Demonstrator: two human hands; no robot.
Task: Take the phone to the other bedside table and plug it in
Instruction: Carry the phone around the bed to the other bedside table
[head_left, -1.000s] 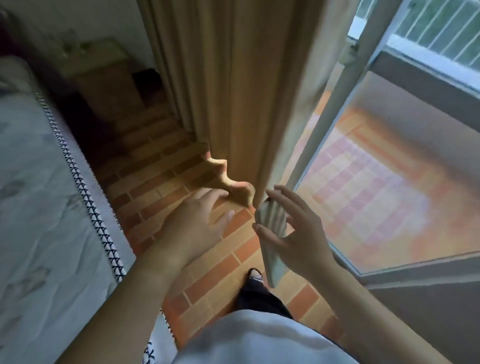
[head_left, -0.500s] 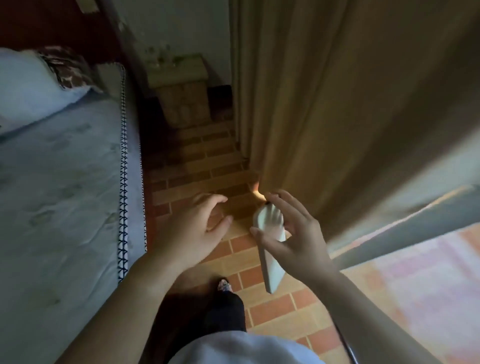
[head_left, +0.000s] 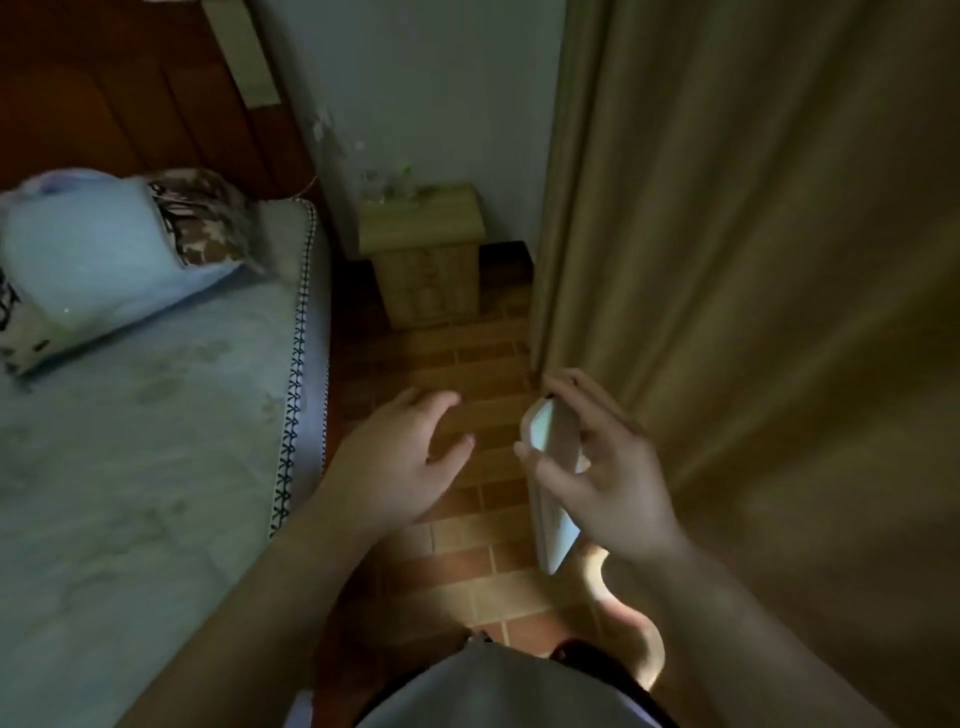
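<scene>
My right hand (head_left: 605, 475) grips a white phone (head_left: 551, 478) edge-on, thumb on one side and fingers on the other, above the tiled floor. My left hand (head_left: 400, 460) floats beside it with fingers spread and nothing in it. Ahead, in the corner between the bed and the curtain, stands a small wooden bedside table (head_left: 423, 254). A few small, blurred items sit on its top by the wall. No cable or socket is clear to me.
The bed (head_left: 145, 441) with pillows (head_left: 93, 260) runs along my left. A tan curtain (head_left: 753, 260) hangs on my right. Between them a narrow strip of orange tiled floor (head_left: 467, 374) leads to the bedside table. A dark wooden headboard (head_left: 130, 93) is at the far left.
The view has swung left and forward: the glass door and balcony have left the frame, and the bedside table and pillows are now nearer. My hands hold the same pose, phone still in the right.
</scene>
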